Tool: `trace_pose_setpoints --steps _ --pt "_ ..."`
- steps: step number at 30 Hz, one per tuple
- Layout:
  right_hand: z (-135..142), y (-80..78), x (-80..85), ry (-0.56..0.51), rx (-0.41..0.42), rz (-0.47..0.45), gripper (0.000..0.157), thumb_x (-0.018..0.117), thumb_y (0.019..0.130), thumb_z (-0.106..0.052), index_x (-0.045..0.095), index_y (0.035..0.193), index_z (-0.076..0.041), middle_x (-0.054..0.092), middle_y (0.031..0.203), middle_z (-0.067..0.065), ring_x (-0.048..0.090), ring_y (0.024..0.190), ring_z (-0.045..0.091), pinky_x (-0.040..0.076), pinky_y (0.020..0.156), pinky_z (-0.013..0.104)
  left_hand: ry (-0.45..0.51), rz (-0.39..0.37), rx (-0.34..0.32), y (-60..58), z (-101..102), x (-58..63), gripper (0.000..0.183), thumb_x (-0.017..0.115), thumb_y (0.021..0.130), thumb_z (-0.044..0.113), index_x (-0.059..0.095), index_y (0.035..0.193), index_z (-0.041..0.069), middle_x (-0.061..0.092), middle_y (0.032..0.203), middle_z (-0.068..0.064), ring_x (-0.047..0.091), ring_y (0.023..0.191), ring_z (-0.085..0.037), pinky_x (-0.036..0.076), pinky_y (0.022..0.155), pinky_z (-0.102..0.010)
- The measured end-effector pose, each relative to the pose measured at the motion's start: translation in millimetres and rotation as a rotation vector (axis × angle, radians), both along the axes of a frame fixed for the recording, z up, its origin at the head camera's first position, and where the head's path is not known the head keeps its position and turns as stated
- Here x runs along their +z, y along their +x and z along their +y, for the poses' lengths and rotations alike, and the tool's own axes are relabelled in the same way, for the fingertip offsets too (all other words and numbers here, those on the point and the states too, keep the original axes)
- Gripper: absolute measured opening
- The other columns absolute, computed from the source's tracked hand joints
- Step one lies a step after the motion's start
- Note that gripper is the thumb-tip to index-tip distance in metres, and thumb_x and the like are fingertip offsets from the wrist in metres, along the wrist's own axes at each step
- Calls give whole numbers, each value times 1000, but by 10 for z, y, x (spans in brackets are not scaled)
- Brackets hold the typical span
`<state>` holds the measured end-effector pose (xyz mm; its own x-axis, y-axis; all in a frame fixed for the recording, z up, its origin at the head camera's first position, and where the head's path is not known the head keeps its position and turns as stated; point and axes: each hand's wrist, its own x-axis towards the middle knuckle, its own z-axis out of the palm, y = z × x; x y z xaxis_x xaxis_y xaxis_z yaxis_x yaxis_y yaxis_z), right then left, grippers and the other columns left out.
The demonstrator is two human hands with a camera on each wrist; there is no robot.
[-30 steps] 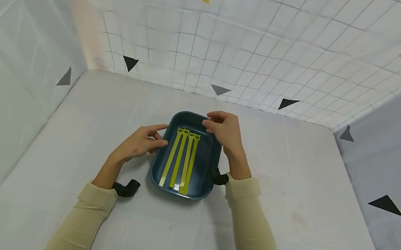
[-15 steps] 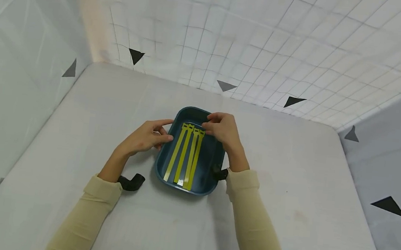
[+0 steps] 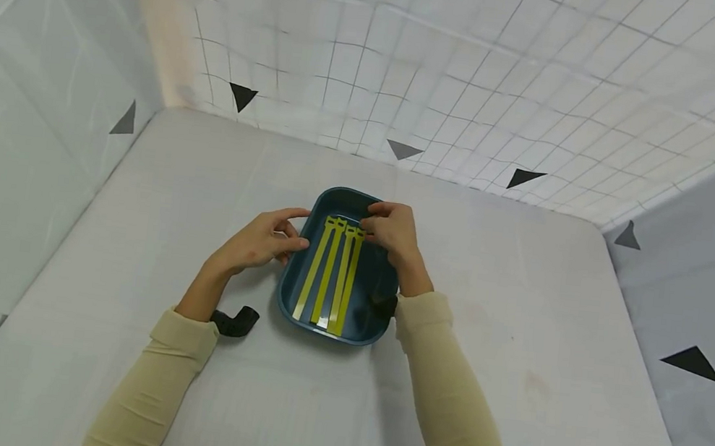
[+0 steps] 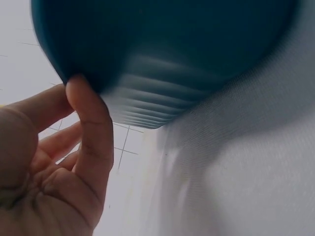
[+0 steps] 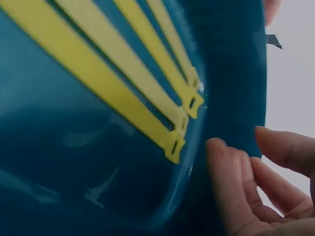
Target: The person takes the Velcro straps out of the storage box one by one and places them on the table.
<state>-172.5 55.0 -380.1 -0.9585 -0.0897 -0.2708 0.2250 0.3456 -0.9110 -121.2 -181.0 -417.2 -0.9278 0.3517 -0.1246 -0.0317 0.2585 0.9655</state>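
A dark teal tray (image 3: 304, 326) sits at the middle of the white table. In it, several yellow hook-and-loop cable ties (image 3: 329, 274) lie side by side, their slotted heads at the far end. My left hand (image 3: 257, 241) holds the tray's left rim between thumb and fingers, as the left wrist view shows. Loosely bent, my right hand (image 3: 394, 230) is over the far right corner, its fingertips just inside the wall. It overlaps the rightmost tie's head in the head view. In the right wrist view, bare wall shows between the fingers (image 5: 229, 189) and that head.
The white tabletop (image 3: 510, 384) spreads around the tray. A grid-marked white sheet (image 3: 441, 108) rises behind it, with pale sheets at both sides. Black mounts (image 3: 236, 321) stick out from both wrists.
The head view has shifted a little, carrying the tray and left hand with it. My right hand and forearm have edged nearer the ties' heads, and the fingertips reach slightly farther inside the tray.
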Motion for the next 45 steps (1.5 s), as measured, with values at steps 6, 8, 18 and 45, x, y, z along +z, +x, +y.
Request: trace_pose_setpoints --steps 6,8,18,45 --pt "-51 -41 -75 56 -7 -26 45 63 92 2 53 136 8 60 123 26 64 104 38 56 85 41 9 5 -7 -10 -3 -4 59 66 96 12 40 149 6 64 96 -20 61 67 -25 56 65 -37" --pt "-66 -45 -111 105 -7 -39 46 64 92 2 53 136 7 61 121 25 66 101 37 57 82 40 10 2 -5 -12 -3 -7 59 67 96 12 41 149 7 64 96 -19 61 67 -25 56 65 -37" --pt "-140 -4 -282 197 -46 -76 54 66 89 2 51 141 0 64 112 25 70 88 30 59 68 30 11 -7 3 -2 -3 -8 59 67 96 12 41 149 6 64 98 -22 61 67 -25 57 67 -39" --pt "-176 78 -370 274 -83 -12 48 66 88 2 51 134 4 60 115 25 68 88 33 58 61 31 8 13 -2 5 -6 -3 60 67 96 13 41 149 4 63 96 -21 61 68 -23 57 68 -41"
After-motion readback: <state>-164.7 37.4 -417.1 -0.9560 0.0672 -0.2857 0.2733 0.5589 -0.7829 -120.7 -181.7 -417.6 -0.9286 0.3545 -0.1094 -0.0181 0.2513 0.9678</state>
